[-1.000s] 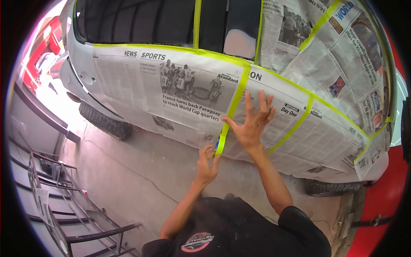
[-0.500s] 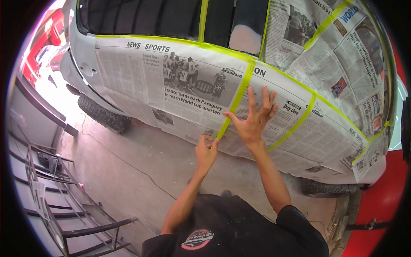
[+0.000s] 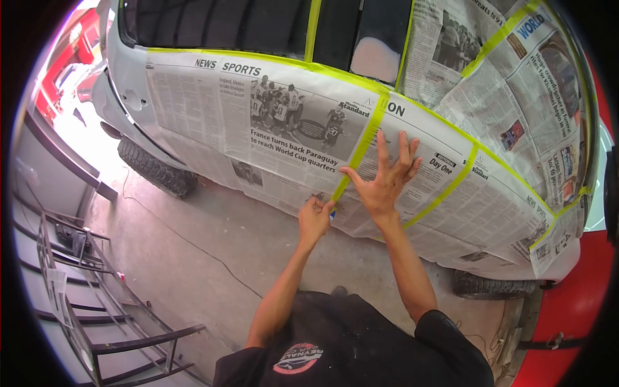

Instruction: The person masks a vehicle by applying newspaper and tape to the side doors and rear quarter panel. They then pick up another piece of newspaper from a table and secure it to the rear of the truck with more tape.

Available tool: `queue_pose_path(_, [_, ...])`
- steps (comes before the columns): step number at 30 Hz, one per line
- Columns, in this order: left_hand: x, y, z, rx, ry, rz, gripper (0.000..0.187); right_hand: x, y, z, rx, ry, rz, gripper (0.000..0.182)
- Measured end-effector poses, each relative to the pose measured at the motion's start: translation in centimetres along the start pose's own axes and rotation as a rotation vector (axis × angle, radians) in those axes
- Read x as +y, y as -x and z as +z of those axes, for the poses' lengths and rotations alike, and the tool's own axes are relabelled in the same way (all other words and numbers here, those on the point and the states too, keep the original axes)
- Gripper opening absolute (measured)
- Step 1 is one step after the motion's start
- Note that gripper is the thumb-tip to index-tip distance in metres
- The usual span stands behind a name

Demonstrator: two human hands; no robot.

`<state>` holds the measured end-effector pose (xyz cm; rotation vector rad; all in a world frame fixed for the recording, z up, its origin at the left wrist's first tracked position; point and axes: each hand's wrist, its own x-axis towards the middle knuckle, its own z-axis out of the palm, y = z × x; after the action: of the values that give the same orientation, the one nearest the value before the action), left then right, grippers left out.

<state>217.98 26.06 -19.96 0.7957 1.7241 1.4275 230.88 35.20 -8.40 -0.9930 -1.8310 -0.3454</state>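
Note:
Sheets of newspaper [image 3: 303, 151] cover the side of a vehicle, joined and edged with yellow-green masking tape [image 3: 369, 137]. My right hand [image 3: 385, 182] lies open on the paper with fingers spread, its thumb touching a slanting strip of that tape. Lower down, my left hand [image 3: 314, 218] is closed at the strip's lower end, fingers curled in. A small blue and white bit shows beside its fingers; most of what it grips is hidden.
Dark window glass [image 3: 219, 26] is above the paper. Two tires [image 3: 155, 169] show below the body. A metal rack [image 3: 97, 322] stands at lower left, and a thin cord [image 3: 193, 242] runs over the concrete floor [image 3: 187, 284]. A red panel [image 3: 574, 290] is at right.
My left hand has turned slightly and its fingers have curled in more; a blue and white bit now shows beside them. My right hand stays spread on the paper. The view has shifted slightly.

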Motion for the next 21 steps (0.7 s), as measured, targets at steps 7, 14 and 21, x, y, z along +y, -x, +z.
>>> queue_pose_path(7, [-0.4,-1.5,0.2,0.013,-0.033,-0.046,0.038,0.0,0.0,0.0,0.003,0.019,-0.007,0.109])
queue_pose_path(14, [-0.2,-2.4,-1.1,-0.092,0.001,-0.114,0.039,0.9,5.4,3.1,0.034,0.032,-0.084,0.107])
queue_pose_path(21, [-1.5,-2.3,-0.7,-0.045,0.094,-0.042,0.032,1.1,11.0,4.6,-0.068,0.051,-0.134,0.105])
